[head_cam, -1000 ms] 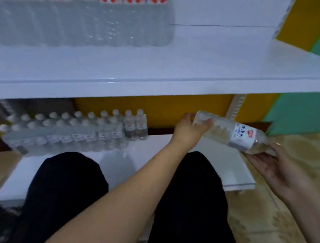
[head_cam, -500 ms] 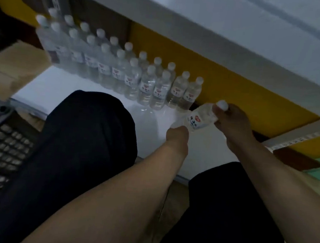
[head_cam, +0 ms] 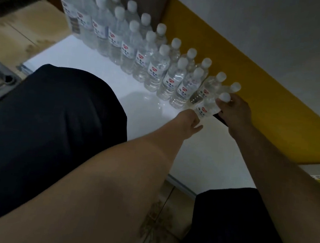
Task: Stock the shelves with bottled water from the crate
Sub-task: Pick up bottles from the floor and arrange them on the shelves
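Both my hands hold one water bottle (head_cam: 207,108) at the right end of a double row of bottles (head_cam: 142,48) on the low white shelf (head_cam: 200,154). My right hand (head_cam: 235,112) pinches its neck, and my left hand (head_cam: 191,124) grips its base. The shelf's right part is still bare, so stocking seems unfinished.

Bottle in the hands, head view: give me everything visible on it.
The held bottle is clear plastic, filled with water, with a white cap and a white label bearing a red mark and blue print. It stands roughly upright at the right end of the front bottle row on the white lower shelf. The right hand pinches it near the cap; the left hand holds its base.
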